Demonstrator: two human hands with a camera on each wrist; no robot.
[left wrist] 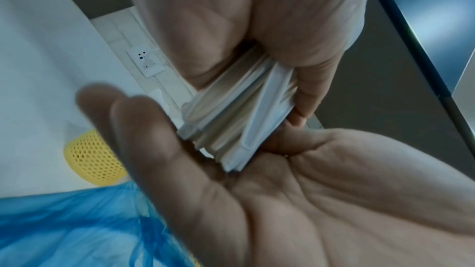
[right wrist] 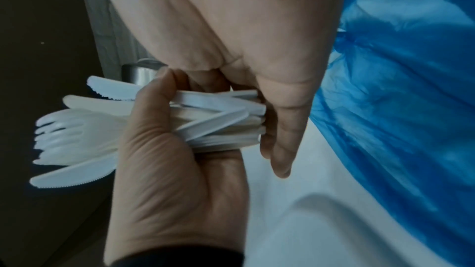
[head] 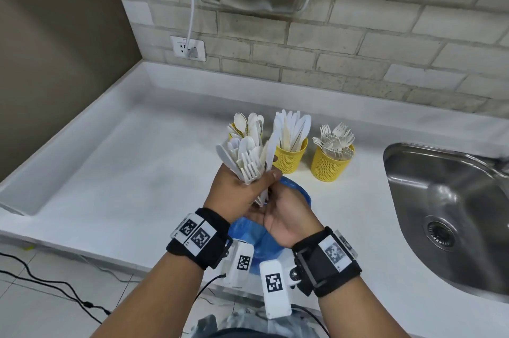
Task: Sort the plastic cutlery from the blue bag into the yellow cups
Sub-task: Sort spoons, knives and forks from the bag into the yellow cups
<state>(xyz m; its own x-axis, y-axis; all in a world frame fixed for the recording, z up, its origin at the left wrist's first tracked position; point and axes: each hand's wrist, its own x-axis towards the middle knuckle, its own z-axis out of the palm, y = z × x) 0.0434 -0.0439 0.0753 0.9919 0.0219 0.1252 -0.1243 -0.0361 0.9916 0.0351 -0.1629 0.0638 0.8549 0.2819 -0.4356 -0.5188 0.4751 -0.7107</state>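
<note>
no text, label or number is legible.

The left hand (head: 234, 191) gripped a mixed bundle of plastic cutlery (head: 249, 161) by the handles, heads up, while the right hand (head: 286, 216) lay flat-fingered, palm against the handle ends, wrists close together.

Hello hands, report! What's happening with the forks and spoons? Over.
Left hand grips mixed cutlery bundle. Right hand open under the handle ends. Three yellow cups part-filled. Nothing blocking.

A shiny metal sink (head: 451, 200) is sitting in the white counter (head: 124, 172). A white cord (head: 192, 7) is hanging into the wall socket (head: 188, 48).
</note>
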